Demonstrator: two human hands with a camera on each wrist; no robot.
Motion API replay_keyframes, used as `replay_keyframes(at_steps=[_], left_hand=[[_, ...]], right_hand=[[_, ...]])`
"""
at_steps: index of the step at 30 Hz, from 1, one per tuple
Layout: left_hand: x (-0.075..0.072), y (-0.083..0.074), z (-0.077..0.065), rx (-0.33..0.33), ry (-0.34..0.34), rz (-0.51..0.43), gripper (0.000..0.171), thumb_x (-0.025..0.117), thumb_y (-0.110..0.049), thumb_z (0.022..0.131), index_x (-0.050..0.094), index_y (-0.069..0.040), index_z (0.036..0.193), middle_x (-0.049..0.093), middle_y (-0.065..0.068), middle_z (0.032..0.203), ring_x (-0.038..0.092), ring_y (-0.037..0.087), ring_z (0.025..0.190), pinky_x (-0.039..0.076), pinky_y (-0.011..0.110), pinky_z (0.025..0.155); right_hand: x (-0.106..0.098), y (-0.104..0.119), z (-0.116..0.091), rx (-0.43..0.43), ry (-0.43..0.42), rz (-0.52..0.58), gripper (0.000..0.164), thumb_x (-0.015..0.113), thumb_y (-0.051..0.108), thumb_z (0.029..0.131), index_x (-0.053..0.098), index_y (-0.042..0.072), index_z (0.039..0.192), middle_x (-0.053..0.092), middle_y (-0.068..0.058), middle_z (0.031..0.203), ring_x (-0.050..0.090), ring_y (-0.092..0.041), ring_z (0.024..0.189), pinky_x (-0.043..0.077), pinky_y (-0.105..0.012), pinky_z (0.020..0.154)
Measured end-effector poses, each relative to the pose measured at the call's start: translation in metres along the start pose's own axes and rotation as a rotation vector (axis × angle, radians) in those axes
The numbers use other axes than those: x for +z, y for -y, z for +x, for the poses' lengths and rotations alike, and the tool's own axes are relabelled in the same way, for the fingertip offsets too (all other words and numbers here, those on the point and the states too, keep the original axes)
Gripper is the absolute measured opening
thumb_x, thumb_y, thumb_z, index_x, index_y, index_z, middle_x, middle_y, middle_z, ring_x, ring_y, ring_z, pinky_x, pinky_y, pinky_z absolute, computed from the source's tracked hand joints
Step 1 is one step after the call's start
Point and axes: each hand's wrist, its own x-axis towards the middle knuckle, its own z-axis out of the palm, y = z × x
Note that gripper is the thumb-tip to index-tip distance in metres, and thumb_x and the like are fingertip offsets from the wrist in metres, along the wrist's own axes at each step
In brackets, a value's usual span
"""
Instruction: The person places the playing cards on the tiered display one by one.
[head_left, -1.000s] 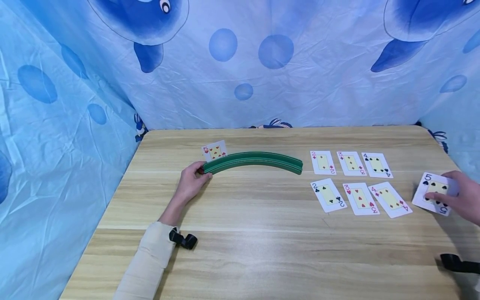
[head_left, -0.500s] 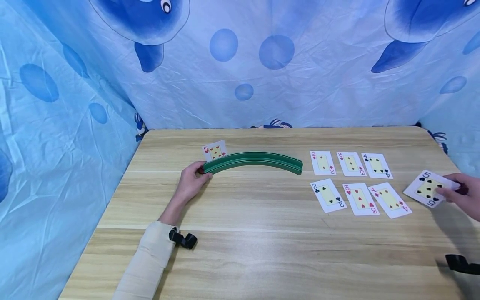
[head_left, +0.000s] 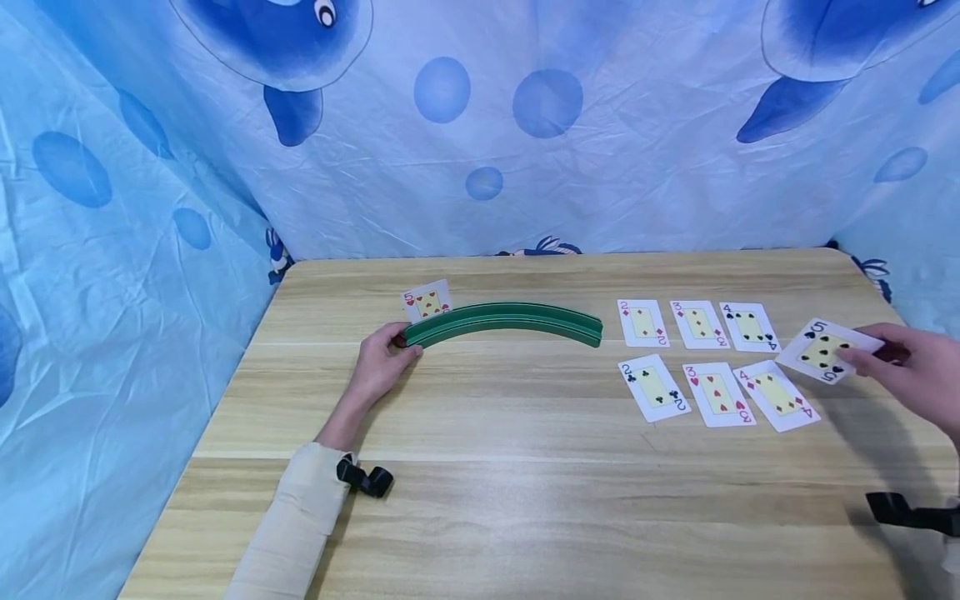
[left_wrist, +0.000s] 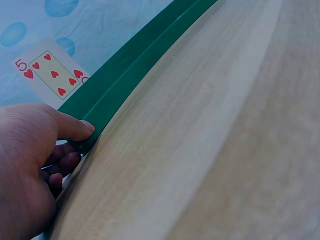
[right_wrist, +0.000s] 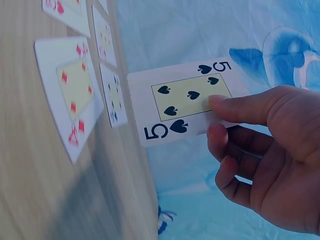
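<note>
My left hand (head_left: 378, 362) pinches the left end of a curved green card holder (head_left: 502, 318), thumb on its front face. A five of hearts (head_left: 429, 300) stands in the holder near that end, its lower part hidden by the green edge. Over at the right, my right hand (head_left: 911, 367) pinches a five of spades (right_wrist: 185, 100) between thumb and fingers, face up and raised above the table. In the head view this card comes close to the four of spades (head_left: 750, 327) and the four of diamonds (head_left: 777, 397).
Two rows of face-up cards lie right of the holder. The back row has a two of diamonds (head_left: 642, 323) and three of diamonds (head_left: 699, 325); the front row, a two of clubs (head_left: 654, 388) and three of hearts (head_left: 718, 395). A blue curtain (head_left: 570, 192) hangs behind the wooden table (head_left: 525, 483).
The right hand has lifted the five of spades and carried it left toward the rows, turning it on the way. My left hand and the card holder have stayed in place.
</note>
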Motion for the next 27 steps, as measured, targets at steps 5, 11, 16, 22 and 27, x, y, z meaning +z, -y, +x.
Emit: replay_keyframes(at_steps=[5,11,16,22,27], left_hand=[[0.0,0.001,0.001,0.006,-0.017,-0.014,0.033,0.068,-0.004,0.091,0.064,0.004,0.123,0.066,0.022,0.112,0.055,0.027,0.098,0.043,0.032,0.087],[0.002,0.003,0.001,0.002,-0.014,-0.023,0.034,0.069,-0.004,0.091,0.064,0.004,0.123,0.066,0.023,0.113,0.056,0.029,0.099,0.043,0.034,0.088],[0.002,0.002,0.0,0.0,-0.01,-0.025,0.034,0.069,-0.003,0.09,0.064,0.004,0.123,0.066,0.024,0.113,0.056,0.031,0.101,0.043,0.036,0.09],[0.001,0.002,0.0,0.012,-0.013,-0.016,0.035,0.068,-0.004,0.091,0.064,0.004,0.124,0.066,0.023,0.113,0.056,0.03,0.1,0.044,0.035,0.088],[0.0,0.001,0.0,0.011,-0.008,-0.01,0.035,0.068,-0.005,0.091,0.064,0.004,0.124,0.065,0.022,0.113,0.055,0.029,0.099,0.043,0.032,0.086]], right_hand=[[0.005,0.017,0.006,-0.032,0.005,0.027,0.034,0.063,0.014,0.098,0.06,-0.015,0.114,0.066,-0.028,0.082,0.042,0.008,0.058,0.037,-0.021,0.049],[0.009,0.041,0.015,-0.062,0.007,0.071,0.031,0.064,0.016,0.097,0.064,-0.01,0.112,0.068,-0.022,0.082,0.046,-0.004,0.058,0.038,-0.022,0.05],[0.012,0.055,0.021,-0.124,-0.009,0.126,0.027,0.066,0.013,0.096,0.067,-0.009,0.111,0.07,-0.02,0.08,0.049,0.001,0.058,0.038,-0.018,0.051],[0.014,0.071,0.027,-0.195,-0.014,0.185,0.028,0.067,0.01,0.094,0.067,-0.009,0.115,0.07,-0.026,0.09,0.047,0.007,0.063,0.038,-0.015,0.054],[0.017,0.088,0.031,-0.214,-0.002,0.224,0.028,0.069,0.012,0.093,0.069,-0.006,0.115,0.071,-0.021,0.088,0.05,0.004,0.064,0.04,-0.018,0.054]])
